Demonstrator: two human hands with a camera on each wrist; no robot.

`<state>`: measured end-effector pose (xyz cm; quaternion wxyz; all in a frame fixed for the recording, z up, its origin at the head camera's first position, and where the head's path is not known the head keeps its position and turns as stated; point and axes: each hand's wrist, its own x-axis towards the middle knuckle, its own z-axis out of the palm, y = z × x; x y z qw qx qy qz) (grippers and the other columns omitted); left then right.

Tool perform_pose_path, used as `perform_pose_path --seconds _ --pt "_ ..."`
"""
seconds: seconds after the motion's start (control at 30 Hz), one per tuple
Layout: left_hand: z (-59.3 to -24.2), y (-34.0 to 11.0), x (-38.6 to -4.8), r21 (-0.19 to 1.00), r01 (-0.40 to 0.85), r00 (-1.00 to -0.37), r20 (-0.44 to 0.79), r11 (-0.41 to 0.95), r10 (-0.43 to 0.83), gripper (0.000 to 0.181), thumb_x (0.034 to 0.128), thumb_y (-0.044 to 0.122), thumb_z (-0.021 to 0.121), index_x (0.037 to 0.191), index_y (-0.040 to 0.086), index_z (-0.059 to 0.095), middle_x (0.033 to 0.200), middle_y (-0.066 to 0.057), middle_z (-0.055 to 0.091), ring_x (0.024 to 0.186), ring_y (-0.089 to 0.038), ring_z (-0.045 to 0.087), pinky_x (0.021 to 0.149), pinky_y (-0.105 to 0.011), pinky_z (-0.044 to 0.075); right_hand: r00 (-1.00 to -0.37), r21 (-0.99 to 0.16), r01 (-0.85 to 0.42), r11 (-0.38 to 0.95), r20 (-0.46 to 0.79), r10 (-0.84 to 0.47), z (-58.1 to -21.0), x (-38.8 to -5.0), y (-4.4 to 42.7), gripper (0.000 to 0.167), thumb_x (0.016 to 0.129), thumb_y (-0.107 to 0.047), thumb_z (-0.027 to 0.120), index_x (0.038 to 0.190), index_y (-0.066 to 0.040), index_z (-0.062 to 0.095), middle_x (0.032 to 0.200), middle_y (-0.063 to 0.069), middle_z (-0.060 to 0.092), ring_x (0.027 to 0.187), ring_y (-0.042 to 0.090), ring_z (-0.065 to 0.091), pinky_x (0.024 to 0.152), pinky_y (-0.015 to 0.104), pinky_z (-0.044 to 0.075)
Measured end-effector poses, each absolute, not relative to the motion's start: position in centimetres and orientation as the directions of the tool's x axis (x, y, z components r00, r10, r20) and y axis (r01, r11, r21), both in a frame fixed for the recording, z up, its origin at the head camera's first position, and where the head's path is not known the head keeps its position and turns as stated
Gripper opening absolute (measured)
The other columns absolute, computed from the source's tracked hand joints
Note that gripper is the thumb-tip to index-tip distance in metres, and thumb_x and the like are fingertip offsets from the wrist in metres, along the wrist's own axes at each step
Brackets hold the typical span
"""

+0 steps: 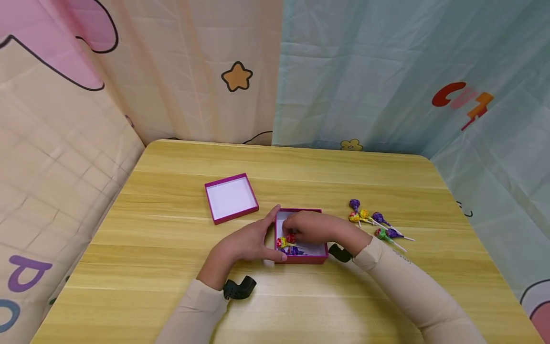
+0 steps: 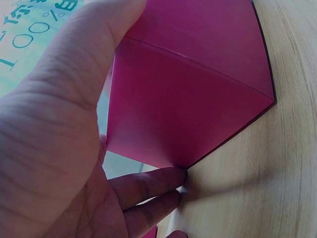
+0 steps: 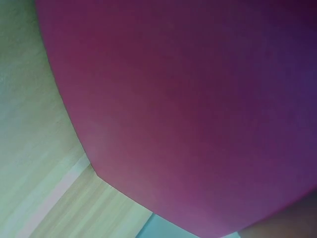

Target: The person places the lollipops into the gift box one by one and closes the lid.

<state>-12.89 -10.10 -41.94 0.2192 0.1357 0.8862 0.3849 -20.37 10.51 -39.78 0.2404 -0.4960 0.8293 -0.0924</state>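
Note:
An open magenta box (image 1: 304, 259) with a white inside stands on the table. My left hand (image 1: 249, 239) grips it at its left end, the thumb along the front wall and a finger at the far left corner. The left wrist view shows the thumb and fingers against the magenta walls. Inside the box, my right hand (image 1: 311, 226) reaches down with bent fingers and pinches a red lollipop (image 1: 290, 238), its stick hidden. A yellow lollipop (image 1: 281, 242) and purple lollipops (image 1: 294, 251) lie beside it. The right wrist view holds mostly a magenta wall (image 3: 163, 119).
The box's lid (image 1: 231, 198) lies white inside up, behind and left of the box. Several wrapped lollipops, among them a green one (image 1: 380, 233) and a purple one (image 1: 354, 204), lie in a loose group to the right. A curtain (image 1: 343, 71) hangs behind the table (image 1: 172, 267).

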Motion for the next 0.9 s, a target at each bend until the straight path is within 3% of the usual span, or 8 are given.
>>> perform_pose_path --seconds 0.43,0.9 --pt "-42.05 -10.09 -12.83 0.743 0.073 -0.866 -0.284 0.666 0.412 0.121 0.0718 0.059 0.082 0.161 0.030 0.006 0.156 0.001 0.034 0.128 -0.018 0.045 0.110 -0.041 0.036 -0.380 -0.404 -0.781 0.476 -0.297 -0.876 -39.57 -20.18 10.55 0.010 0.096 -0.008 0.064 0.106 -0.012 0.067 0.087 -0.006 0.058 0.084 0.013 0.052 0.081 0.028 0.047" --pt "-41.98 -10.13 -12.90 0.747 0.079 -0.869 -0.273 0.660 0.413 0.121 0.0729 0.058 0.082 0.161 0.029 0.005 0.158 0.000 0.031 0.130 -0.019 0.044 0.111 -0.042 0.035 -0.420 -0.408 -0.761 0.504 -0.282 -0.862 -39.19 -20.21 10.97 0.015 0.097 -0.011 0.064 0.111 -0.012 0.068 0.097 -0.004 0.063 0.088 0.012 0.054 0.086 0.029 0.049"
